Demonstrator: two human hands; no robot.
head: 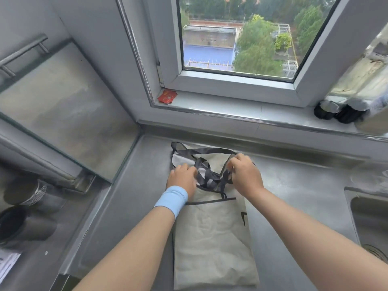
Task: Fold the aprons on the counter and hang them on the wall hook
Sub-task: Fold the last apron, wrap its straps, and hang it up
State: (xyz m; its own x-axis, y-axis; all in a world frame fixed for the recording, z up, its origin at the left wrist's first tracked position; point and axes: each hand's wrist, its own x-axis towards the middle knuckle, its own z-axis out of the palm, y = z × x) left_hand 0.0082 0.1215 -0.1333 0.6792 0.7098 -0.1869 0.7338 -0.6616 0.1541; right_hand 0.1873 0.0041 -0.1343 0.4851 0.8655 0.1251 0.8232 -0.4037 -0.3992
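A beige apron [212, 238] with black trim lies folded into a long narrow strip on the steel counter [294, 185], running from the near edge toward the window. Its black straps [210, 175] are bunched at the far end. My left hand [182, 177], with a light blue wristband, rests on the apron's far left part beside the straps, fingers curled onto the cloth. My right hand [245, 175] pinches the black-trimmed edge at the far right of the strap bundle. No wall hook is in view.
A sink [369, 213] is set into the counter at the right. The windowsill [231, 108] carries a red packet [167, 96] and dark bottles [340, 113]. A glass panel [63, 106] stands at the left, with metal pots [27, 225] below it.
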